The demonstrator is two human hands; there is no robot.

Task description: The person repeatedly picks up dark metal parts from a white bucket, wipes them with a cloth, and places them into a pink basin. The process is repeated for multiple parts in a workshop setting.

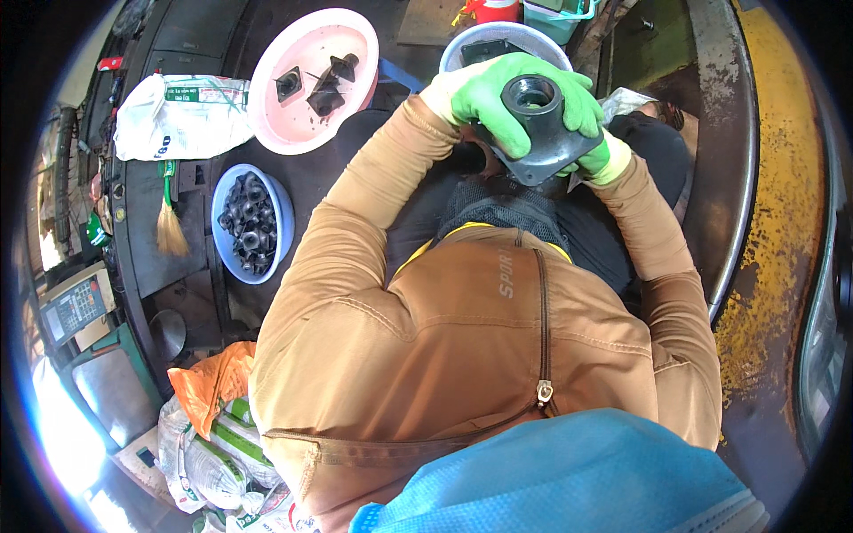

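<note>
In front of me, both gloved hands hold a black flanged fitting point(539, 140), which has a round neck with a ridged bore on a squarish base plate. My left hand point(480, 93), in a light green glove, wraps the near-left side with its thumb against the neck. The right hand point(602, 158), gloved alike, grips the flange at the right; some of its fingers are hidden behind the part. Just beyond the hands stands a pale blue basin point(458, 55) with dark pieces in it.
A pink basin point(264, 114) with several black pieces lies to the left. Below it a blue basin point(283, 213) holds many small black parts. White sacks point(182, 120), a straw brush point(171, 231) and an orange bag point(218, 377) are farther left. A rusty yellow metal edge point(764, 222) runs along the right.
</note>
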